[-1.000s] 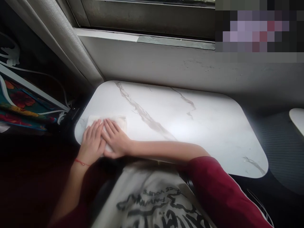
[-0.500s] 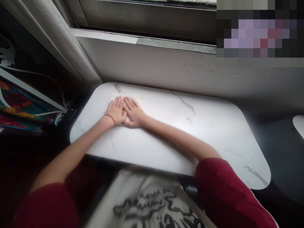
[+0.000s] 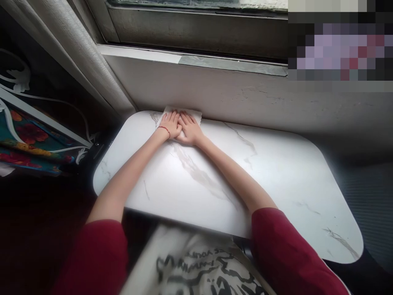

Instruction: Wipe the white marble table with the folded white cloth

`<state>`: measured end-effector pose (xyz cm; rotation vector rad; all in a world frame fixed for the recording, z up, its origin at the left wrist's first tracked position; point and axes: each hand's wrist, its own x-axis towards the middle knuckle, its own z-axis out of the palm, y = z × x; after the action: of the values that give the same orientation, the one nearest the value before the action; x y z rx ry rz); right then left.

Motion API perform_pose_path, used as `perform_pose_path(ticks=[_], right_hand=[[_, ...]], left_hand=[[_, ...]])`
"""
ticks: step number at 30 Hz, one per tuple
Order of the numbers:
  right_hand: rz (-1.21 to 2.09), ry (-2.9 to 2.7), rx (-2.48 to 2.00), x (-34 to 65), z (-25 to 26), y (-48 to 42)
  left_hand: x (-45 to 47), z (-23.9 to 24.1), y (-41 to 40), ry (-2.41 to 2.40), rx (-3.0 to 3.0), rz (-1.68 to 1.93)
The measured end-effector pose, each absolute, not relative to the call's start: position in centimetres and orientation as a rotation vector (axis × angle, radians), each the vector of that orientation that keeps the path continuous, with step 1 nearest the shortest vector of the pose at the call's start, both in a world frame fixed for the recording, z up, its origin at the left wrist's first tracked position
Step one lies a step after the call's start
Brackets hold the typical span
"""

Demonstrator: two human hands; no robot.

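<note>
A thin white cloth or wipe [image 3: 195,114] lies at the far edge of the white marble-patterned table [image 3: 276,164], its back edge reaching the rim. My left hand [image 3: 171,123], with a red bracelet at the wrist, rests flat on it with fingers stretched out. Beside it, my right hand [image 3: 189,128] also presses flat on the cloth, fingers pointing away from me. The two hands touch at the thumbs. Most of the cloth's middle is hidden under the palms.
Behind the table rises a grey wall [image 3: 215,94] below a window ledge [image 3: 138,54]. A pale curtain [image 3: 80,49] hangs at the left. White metal bars and a flowered cloth [image 3: 30,139] stand left of the table. A dark ribbed surface [image 3: 371,209] is at the right.
Both hands have slid the cloth away from me and to the right, from the left part of the table to its far edge. The camera view has shifted slightly.
</note>
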<state>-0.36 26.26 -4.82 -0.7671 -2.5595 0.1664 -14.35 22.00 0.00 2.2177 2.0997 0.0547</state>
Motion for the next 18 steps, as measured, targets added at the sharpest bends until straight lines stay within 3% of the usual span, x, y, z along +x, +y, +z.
perform_pose_path(ticks=[10, 18], right_hand=[[0.158, -2.57, -0.756, -0.1, -4.3, 25.9], [0.145, -2.616, -0.658, 5.2, -4.4, 18.6]], left_hand=[[-14.1, 0.0, 21.3, 2.125, 2.227, 0.123], [-9.9, -0.5, 13.3, 2.126, 2.374, 0.169]])
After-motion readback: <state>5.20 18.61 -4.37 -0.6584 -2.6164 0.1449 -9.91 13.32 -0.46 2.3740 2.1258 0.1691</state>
